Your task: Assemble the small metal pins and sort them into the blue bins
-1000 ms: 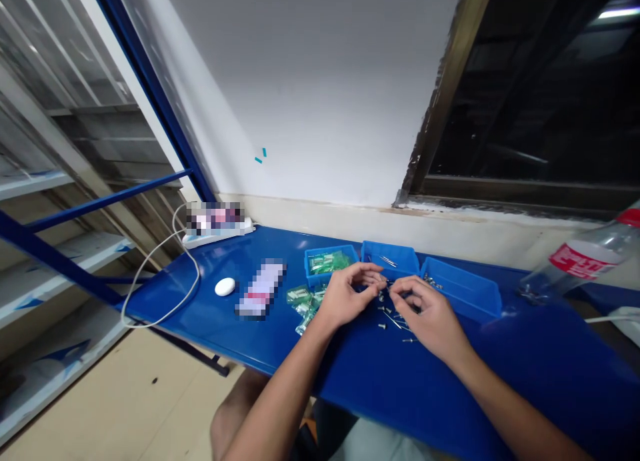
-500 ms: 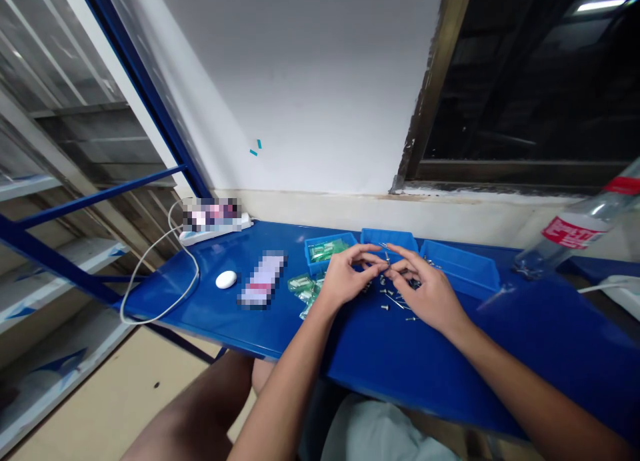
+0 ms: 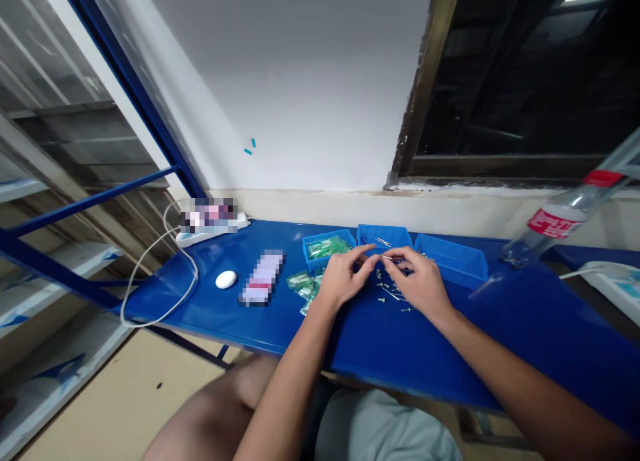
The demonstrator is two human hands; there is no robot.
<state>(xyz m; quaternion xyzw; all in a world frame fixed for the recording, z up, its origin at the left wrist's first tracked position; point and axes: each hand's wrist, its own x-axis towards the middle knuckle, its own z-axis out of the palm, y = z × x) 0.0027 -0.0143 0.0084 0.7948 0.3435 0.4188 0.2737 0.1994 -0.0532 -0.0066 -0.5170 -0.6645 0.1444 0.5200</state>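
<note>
My right hand pinches a thin metal pin between its fingertips, just in front of the middle blue bin. My left hand is close by, its fingertips almost at the pin, and I cannot tell whether it holds anything. Several small metal screws lie scattered on the blue table below my hands. Several green-and-clear packets lie left of my left hand, and more fill the left blue bin.
A third blue bin stands right of my right hand. Further right leans a clear plastic bottle with a red label. Left on the table are a blurred box, a white oval object, and a power strip with a white cable.
The whole scene has shifted slightly left and up in view as my head moved. My hands remain together over the screws, with the thin pin now showing between their fingertips.
</note>
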